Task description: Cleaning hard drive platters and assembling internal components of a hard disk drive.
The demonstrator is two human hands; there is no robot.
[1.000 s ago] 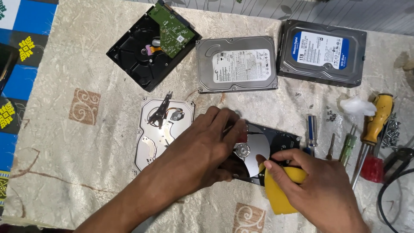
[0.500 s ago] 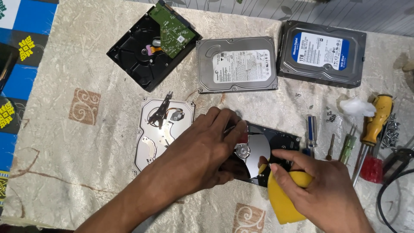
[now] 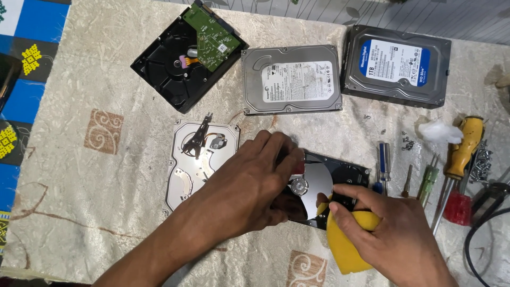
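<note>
The person is bending over an opened hard drive (image 3: 340,183), a black metal case lying near the front edge of the table, its round platter (image 3: 313,183) shining like a mirror with a small silver hub at the centre. The left hand (image 3: 255,183) is lying over the drive's left side, fingers curled down onto the case and pressing on it. The right hand (image 3: 393,234) is closing around a soft yellow cloth (image 3: 342,247), thumb and forefinger pinching a fold of it right at the platter's lower right edge, where the cloth is touching the glossy disc.

Just beside the left hand, a flat silver cover plate (image 3: 196,165) is lying with its inner side up, and small dark and bright metal parts are sitting on it. Further back, three more drives are lying in a row: a black one (image 3: 164,66) turned over with a green circuit board (image 3: 212,37) swung open on it, a dull grey one (image 3: 292,79) with a white label, and a darker one (image 3: 396,64) with a blue and white label.

To the right, slim screwdrivers (image 3: 383,162) are lying side by side, near a yellow-handled one (image 3: 465,146), a red-handled one (image 3: 457,204), a wisp of white cotton (image 3: 438,131) and loose tiny screws (image 3: 406,142). A cream cloth (image 3: 106,175) with a crinkled, woven sheen is covering the table.
</note>
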